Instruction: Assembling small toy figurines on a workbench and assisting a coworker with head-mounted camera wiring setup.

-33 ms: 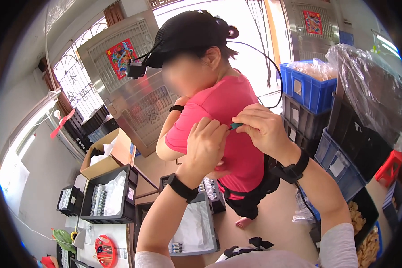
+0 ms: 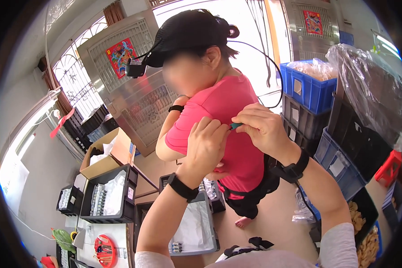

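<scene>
A person in a pink shirt (image 2: 228, 107) and a black cap with a small camera on it stands close in front of me, side on. My left hand (image 2: 206, 145) presses on the shirt at the back of the shoulder, its bent fingers bunching the fabric. My right hand (image 2: 261, 128) pinches a small teal object (image 2: 236, 126) against the shirt, right beside my left fingertips. Both of my wrists wear black bands. A black cable runs from the person's cap down the back.
Stacked blue crates (image 2: 310, 87) and dark crates (image 2: 301, 120) stand at the right under a large plastic bag (image 2: 366, 94). Below are a grey tray (image 2: 196, 232), black trays of small parts (image 2: 109, 196), a cardboard box (image 2: 105, 156) and a red stool (image 2: 388, 167). A metal gate (image 2: 134, 94) stands behind.
</scene>
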The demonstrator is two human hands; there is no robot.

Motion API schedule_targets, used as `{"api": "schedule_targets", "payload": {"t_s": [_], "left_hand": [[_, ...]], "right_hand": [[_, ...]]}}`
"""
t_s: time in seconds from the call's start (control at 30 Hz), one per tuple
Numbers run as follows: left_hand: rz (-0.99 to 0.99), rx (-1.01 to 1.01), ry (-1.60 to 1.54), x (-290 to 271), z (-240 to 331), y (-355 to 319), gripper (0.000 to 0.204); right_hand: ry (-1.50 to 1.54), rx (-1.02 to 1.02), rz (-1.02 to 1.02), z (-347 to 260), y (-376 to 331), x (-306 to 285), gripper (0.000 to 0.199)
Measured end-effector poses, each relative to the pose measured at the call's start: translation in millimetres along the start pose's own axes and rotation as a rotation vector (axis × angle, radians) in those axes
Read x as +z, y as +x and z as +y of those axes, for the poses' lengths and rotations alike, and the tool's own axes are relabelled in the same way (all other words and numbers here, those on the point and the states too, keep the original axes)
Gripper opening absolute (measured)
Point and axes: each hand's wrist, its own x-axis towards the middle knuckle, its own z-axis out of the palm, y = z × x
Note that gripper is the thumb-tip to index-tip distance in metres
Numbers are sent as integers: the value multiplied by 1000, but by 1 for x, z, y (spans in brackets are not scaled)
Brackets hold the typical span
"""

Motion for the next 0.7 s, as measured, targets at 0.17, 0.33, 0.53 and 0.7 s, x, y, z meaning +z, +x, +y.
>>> {"api": "schedule_targets", "payload": {"t_s": [0.17,0.33,0.53,0.7], "left_hand": [[0,17,11,0,-2,-3,8],[28,33,20,-1,1,-4,10],[16,1,36,-5,1,-7,12],[-10,-56,29,-11,0,-15,14]], "right_hand": [[20,7,-57,-1,1,1,21],[34,17,-100,-3,2,0,21],[1,24,-158,-8,3,-1,26],[90,123,-192,-14,2,-2,44]]}}
